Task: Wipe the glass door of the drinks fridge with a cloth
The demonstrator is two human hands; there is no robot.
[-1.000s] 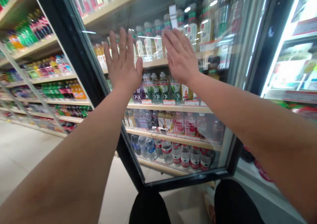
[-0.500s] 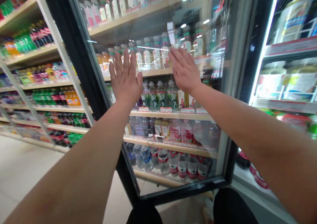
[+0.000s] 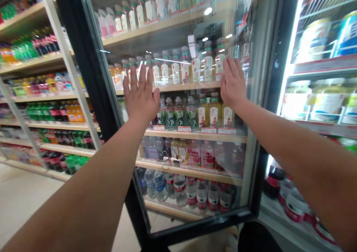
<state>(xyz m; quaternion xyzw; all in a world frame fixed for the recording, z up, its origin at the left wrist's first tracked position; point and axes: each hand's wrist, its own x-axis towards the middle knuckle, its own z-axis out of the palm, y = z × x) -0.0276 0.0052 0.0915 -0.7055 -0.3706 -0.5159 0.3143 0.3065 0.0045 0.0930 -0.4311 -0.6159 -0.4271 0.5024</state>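
Observation:
A black-framed glass door (image 3: 200,226) stands swung open in front of me, with the lit cooler at its right. My left hand (image 3: 141,97) is at the left half of the pane, palm toward the glass, with fingers stretched upward and thumb out. Farther right, my right hand (image 3: 233,84) is also raised at the pane, its fingers straight and close together, holding nothing. Whether either palm fully touches the glass is hard to see. Through the pane, shelved drink bottles (image 3: 192,112) show behind both hands.
On the right, cooler shelves (image 3: 318,127) hold large bottles and jars. Wooden shelves (image 3: 64,125) of soft drinks line the left side, above a pale tiled floor (image 3: 25,196). Part of my dark-clothed leg (image 3: 255,237) is at the bottom, close under the door.
My right hand has moved right across the pane, away from the left hand. The left hand keeps about the same place. The view has shifted slightly, showing more of the cooler.

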